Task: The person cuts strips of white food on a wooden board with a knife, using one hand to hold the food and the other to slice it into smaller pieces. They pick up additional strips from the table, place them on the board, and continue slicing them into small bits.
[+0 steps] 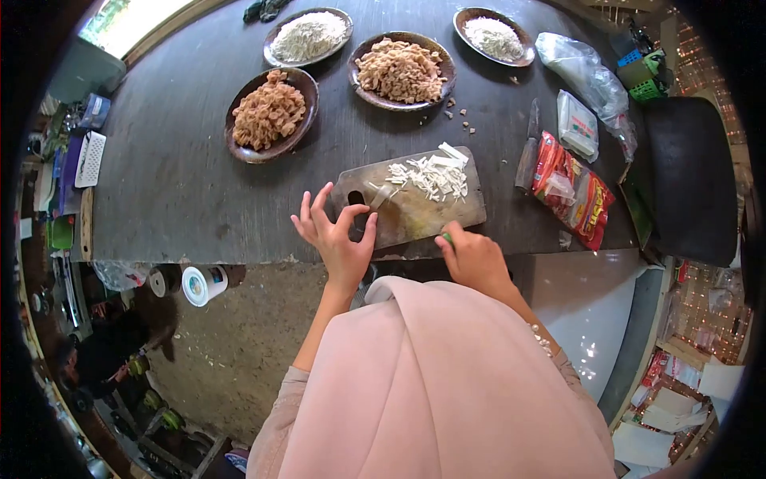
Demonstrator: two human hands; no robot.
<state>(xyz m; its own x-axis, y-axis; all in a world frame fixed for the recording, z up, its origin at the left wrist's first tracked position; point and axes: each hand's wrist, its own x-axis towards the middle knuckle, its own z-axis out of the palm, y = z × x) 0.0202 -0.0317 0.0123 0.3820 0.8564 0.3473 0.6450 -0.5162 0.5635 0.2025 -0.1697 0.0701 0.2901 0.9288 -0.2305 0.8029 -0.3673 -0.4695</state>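
Observation:
My left hand [339, 239] is at the board's left end, fingers spread and thumb and index tips close together; I see nothing held. Near its fingertips lies a pale piece [383, 195]. My right hand [477, 259] is closed around the green handle [447, 237] of what looks like a knife, at the board's front edge; its blade is hard to make out. The worn cutting board [407, 227] lies tilted on the dark table. White chopped strips [431, 177] are heaped on its far half, with larger white pieces [451, 155] at the back.
Brown plates of light-brown chunks [402, 72], darker chunks [269, 112] and white flour-like powder [309, 37] stand beyond the board. Another powder plate [493, 40] is farther right. A knife [527, 152], red packet [570, 191], white pack [577, 125] and plastic bag [586, 76] lie rightward.

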